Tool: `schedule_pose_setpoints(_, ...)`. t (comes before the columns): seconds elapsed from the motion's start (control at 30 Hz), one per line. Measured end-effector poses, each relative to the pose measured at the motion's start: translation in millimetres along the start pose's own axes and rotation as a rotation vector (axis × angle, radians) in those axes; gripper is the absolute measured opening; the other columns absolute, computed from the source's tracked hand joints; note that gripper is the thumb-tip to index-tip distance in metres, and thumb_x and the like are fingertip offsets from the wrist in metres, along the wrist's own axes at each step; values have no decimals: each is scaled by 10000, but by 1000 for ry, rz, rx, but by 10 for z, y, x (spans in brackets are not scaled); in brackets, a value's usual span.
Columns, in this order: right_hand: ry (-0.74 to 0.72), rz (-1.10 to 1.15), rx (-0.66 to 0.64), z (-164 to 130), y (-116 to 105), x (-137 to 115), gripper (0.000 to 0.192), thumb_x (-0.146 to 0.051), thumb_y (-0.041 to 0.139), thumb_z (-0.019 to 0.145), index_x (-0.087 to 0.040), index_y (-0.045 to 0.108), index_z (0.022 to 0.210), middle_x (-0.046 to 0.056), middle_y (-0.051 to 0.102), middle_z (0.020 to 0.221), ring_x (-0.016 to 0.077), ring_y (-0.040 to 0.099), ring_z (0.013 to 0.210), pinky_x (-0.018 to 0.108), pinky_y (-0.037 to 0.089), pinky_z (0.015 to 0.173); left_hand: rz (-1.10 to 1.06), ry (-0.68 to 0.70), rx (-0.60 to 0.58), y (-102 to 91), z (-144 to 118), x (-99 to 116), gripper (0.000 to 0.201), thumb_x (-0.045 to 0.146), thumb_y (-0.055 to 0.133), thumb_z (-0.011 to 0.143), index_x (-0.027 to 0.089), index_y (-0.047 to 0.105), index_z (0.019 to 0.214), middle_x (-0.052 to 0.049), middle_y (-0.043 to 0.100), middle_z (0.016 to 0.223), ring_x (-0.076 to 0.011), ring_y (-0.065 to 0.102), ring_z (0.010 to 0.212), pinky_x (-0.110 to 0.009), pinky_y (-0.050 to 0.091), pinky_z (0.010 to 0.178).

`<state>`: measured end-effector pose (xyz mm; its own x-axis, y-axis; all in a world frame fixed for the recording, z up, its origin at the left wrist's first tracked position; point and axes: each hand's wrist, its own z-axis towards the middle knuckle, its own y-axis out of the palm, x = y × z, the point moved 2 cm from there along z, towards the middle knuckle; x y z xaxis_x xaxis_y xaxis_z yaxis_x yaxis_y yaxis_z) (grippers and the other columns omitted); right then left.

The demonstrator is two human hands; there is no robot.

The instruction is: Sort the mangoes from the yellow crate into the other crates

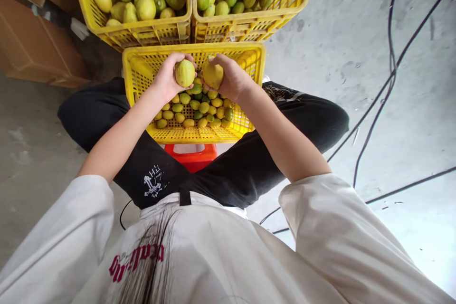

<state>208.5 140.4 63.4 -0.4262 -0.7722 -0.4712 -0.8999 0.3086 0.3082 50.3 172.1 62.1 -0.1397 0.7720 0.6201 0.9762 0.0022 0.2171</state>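
Observation:
My left hand point(166, 78) grips a yellow-green lemon point(185, 73), and my right hand point(233, 78) grips a yellower lemon point(213, 75). Both fruits are held side by side, almost touching, above a yellow plastic crate point(142, 64) that sits between my knees. Its bottom holds several small lemons point(194, 109), green and yellow mixed.
Two more yellow crates stand beyond it: the left crate point(137, 33) and the right crate point(249, 21), both piled with larger lemons. A red stool point(190, 156) shows under me. Cardboard boxes point(32, 42) are at left. Black cables point(377, 99) cross the concrete floor at right.

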Motion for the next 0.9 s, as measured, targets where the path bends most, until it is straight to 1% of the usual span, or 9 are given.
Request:
schedule_pose_setpoints(0.17,3,-8,27,-12,19,-23,246,-279,446,1184,-266,576,975,-27,598,774,180,680,893,298,529,822,-32,-23,-36,20,-31,5,285,269,430,1138,212,588,908,-24,609,925,-159,696,873,-229,523,707)
schedule_pose_setpoints(0.27,4,12,37,-13,14,-24,213,-300,459,1167,-276,578,991,-33,599,752,184,691,929,299,544,889,-55,-31,-48,18,-34,-1,330,258,414,1136,213,574,852,-21,598,912,-137,618,757,-243,459,621)
schedule_pose_setpoints(0.37,-5,55,21,-16,9,-42,204,-325,456,1157,-290,572,993,-37,582,728,188,706,966,303,564,964,-62,-33,-57,14,-26,-15,289,246,454,1120,215,577,860,-21,598,900,-146,616,767,-255,447,635)
schedule_pose_setpoints(0.47,0,105,21,-28,13,-66,251,-289,376,1152,-295,547,968,-25,572,717,213,727,991,339,601,988,-61,-29,-61,7,-15,-28,255,237,441,1119,214,574,903,-14,593,923,-145,630,781,-263,460,686)
schedule_pose_setpoints(0.53,1,115,35,-36,17,-70,246,-253,374,1135,-291,534,952,-13,597,740,232,737,996,356,622,962,-49,-37,-52,-2,-4,-36,236,244,429,1129,213,573,944,-16,605,955,-171,721,902,-292,530,809)
schedule_pose_setpoints(0.6,-7,94,33,-38,21,-56,221,-245,435,1131,-285,555,950,-6,631,776,229,729,980,341,626,954,-33,-52,-44,-11,8,-44,214,258,426,1135,218,563,975,-26,643,973,-232,794,1104,-343,581,948)
schedule_pose_setpoints(0.7,-36,38,9,-25,21,-13,208,-215,569,1126,-274,616,931,-9,659,811,195,667,892,294,624,913,3,-68,-29,-18,16,-49,209,279,428,1138,227,551,977,-36,688,958,-275,808,1254,-362,619,1003)
schedule_pose_setpoints(0.8,-64,-7,2,6,3,29,279,-126,626,1098,-264,624,856,-14,609,793,177,602,809,269,618,807,60,-56,-9,-29,11,-42,198,278,472,1119,237,564,948,-31,688,897,-268,805,1223,-357,642,994)
schedule_pose_setpoints(0.9,-66,-48,-7,36,-12,51,298,-99,646,1082,-254,610,830,-20,572,788,169,580,777,261,617,783,99,-36,-14,-52,14,-36,261,294,458,1106,226,584,888,-34,647,830,-230,782,1019,-319,626,878)
